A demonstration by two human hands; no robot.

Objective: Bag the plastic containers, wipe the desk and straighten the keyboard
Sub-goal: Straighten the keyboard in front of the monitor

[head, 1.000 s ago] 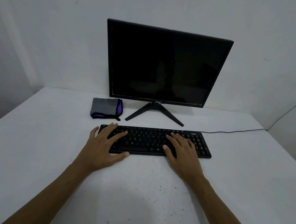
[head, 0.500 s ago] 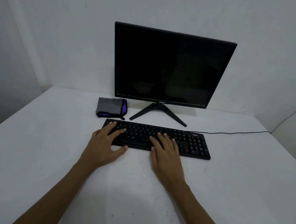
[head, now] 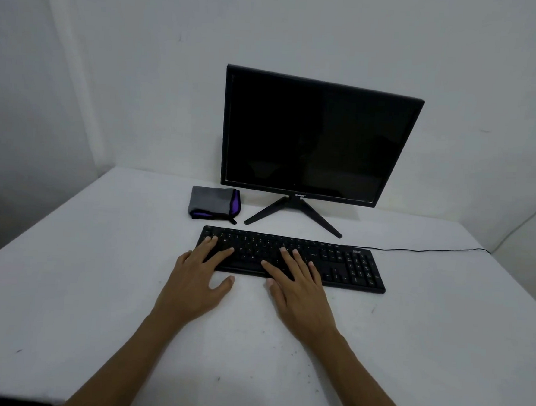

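Observation:
A black keyboard (head: 344,264) lies on the white desk (head: 98,286) in front of the monitor, its right end a little nearer to me than its left. My left hand (head: 197,280) rests flat on the keyboard's left end, fingers straight on the keys, thumb on the desk. My right hand (head: 299,289) lies flat over the keyboard's middle, fingers spread on the keys. A folded grey cloth with purple trim (head: 213,203) sits behind the keyboard's left end. No plastic containers or bag are in view.
A black monitor (head: 318,137) on a two-legged stand (head: 291,212) stands at the back against the white wall. The keyboard's thin black cable (head: 430,251) runs right toward the desk edge. Small dark specks dot the desk surface near me.
My right hand has slid left from the keyboard's right part to its middle. The left hand stays on the left end. The view has shifted so the monitor sits further right.

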